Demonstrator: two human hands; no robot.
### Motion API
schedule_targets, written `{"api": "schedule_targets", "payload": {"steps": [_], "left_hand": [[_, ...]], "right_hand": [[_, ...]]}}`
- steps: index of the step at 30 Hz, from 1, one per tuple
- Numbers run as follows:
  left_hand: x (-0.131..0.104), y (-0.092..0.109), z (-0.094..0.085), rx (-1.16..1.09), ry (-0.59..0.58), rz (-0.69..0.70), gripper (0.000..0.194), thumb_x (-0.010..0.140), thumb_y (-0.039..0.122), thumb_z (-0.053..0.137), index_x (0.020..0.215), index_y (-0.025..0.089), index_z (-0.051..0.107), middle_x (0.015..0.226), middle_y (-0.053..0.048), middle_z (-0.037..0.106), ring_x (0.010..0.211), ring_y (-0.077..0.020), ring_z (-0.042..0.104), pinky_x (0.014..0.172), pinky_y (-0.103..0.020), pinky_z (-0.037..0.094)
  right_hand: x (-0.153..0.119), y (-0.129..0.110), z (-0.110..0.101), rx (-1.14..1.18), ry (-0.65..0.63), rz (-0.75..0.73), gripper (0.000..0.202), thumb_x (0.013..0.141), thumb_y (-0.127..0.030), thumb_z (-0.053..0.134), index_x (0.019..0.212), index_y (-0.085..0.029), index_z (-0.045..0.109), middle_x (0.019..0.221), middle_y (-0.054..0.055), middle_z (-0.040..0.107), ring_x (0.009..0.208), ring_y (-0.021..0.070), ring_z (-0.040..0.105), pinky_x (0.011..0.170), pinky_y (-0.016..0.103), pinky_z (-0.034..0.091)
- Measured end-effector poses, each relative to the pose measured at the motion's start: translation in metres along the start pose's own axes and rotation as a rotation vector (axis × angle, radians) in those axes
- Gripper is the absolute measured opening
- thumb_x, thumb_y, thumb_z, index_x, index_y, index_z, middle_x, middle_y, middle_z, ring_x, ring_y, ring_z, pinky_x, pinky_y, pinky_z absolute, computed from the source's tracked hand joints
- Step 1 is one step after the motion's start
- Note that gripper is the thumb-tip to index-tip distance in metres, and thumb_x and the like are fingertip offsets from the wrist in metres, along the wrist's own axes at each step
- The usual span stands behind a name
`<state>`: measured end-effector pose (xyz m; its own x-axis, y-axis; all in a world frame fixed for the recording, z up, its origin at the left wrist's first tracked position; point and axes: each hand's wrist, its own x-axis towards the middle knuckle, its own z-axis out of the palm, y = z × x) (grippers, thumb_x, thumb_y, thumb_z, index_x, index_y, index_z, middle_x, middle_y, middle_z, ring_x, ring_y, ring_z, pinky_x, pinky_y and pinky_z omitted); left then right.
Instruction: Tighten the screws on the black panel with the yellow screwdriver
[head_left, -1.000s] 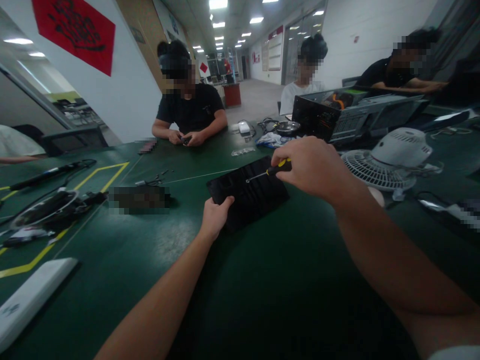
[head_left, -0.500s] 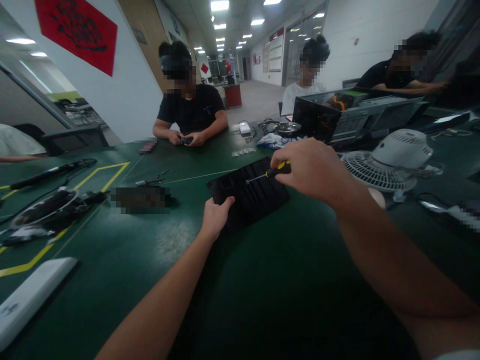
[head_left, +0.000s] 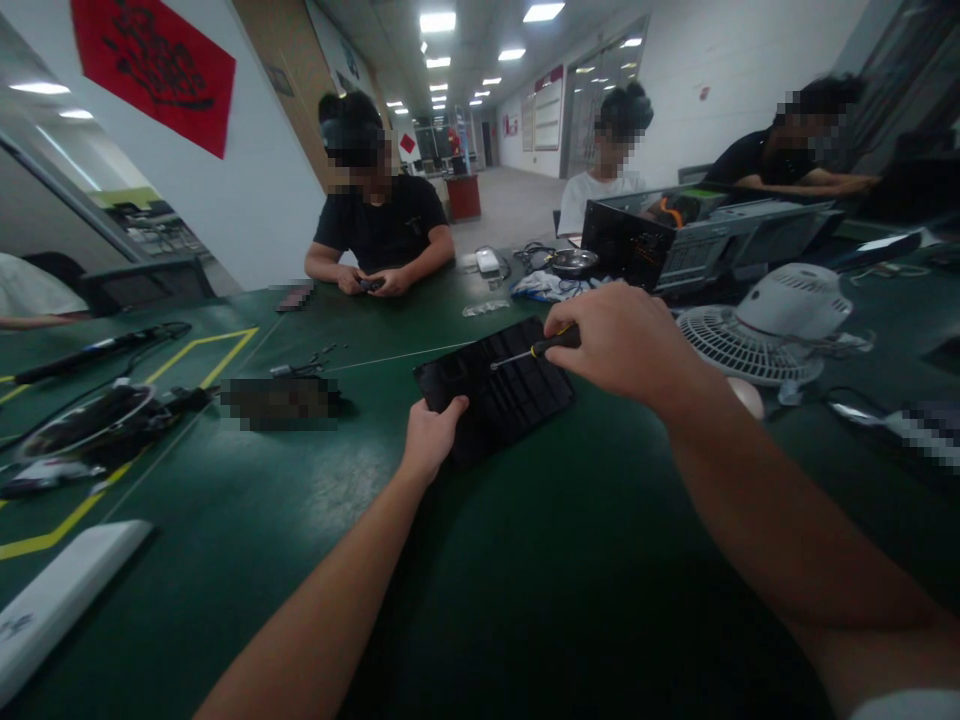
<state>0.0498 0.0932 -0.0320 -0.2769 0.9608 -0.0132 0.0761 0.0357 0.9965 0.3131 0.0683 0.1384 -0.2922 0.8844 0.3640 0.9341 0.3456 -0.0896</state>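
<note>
A flat black panel [head_left: 517, 390] with raised ribs lies tilted over the green table [head_left: 315, 560]. My left hand [head_left: 435, 435] grips its near left edge, thumb on top and fingers hidden beneath. In my right hand [head_left: 615, 340] is a screwdriver [head_left: 556, 341] with a black and yellow handle. Its thin metal shaft points left, and the tip is over the middle of the panel near a small round piece. Whether the tip touches the panel is too small to tell.
A white fan [head_left: 757, 320] and an open computer case [head_left: 697, 245] stand at the right. Behind the panel are a metal bowl [head_left: 574, 262] and small clear bags [head_left: 485, 308]. Cables lie left, beside a white box [head_left: 71, 600]. A person [head_left: 379, 220] sits opposite.
My right hand and the screwdriver handle have turned slightly, with less yellow showing. The panel and my left hand have hardly moved; the view has shifted a little.
</note>
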Motion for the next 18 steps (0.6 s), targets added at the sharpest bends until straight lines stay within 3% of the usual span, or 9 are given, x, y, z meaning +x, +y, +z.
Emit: {"api": "schedule_targets", "payload": {"steps": [7, 13, 18], "left_hand": [[0.0034, -0.0034, 0.0008, 0.033, 0.027, 0.008, 0.043, 0.068, 0.048, 0.089, 0.093, 0.016, 0.076, 0.089, -0.009, 0.079, 0.083, -0.0291, 0.076, 0.082, -0.043, 0.062], [0.003, -0.0031, 0.001, 0.009, 0.009, 0.015, 0.044, 0.067, 0.047, 0.09, 0.095, 0.016, 0.078, 0.091, -0.01, 0.08, 0.084, -0.029, 0.076, 0.085, -0.044, 0.062], [0.0018, -0.001, 0.0009, 0.003, 0.004, 0.029, 0.042, 0.068, 0.045, 0.09, 0.095, 0.015, 0.078, 0.092, -0.01, 0.081, 0.086, -0.0293, 0.077, 0.088, -0.045, 0.062]], "right_hand": [[0.0023, 0.0044, 0.0, -0.033, -0.096, 0.087, 0.032, 0.094, -0.047, 0.068, 0.106, -0.025, 0.088, 0.106, 0.015, 0.084, 0.101, 0.0384, 0.076, 0.081, 0.05, 0.056], [0.0032, 0.0064, 0.0047, -0.122, -0.163, 0.106, 0.036, 0.099, -0.047, 0.06, 0.099, -0.021, 0.086, 0.101, 0.018, 0.083, 0.095, 0.0344, 0.076, 0.078, 0.045, 0.058], [0.0052, 0.0063, 0.0061, -0.119, -0.197, 0.109, 0.047, 0.105, -0.046, 0.048, 0.102, -0.017, 0.085, 0.105, 0.022, 0.082, 0.1, 0.0362, 0.076, 0.082, 0.047, 0.057]]}}
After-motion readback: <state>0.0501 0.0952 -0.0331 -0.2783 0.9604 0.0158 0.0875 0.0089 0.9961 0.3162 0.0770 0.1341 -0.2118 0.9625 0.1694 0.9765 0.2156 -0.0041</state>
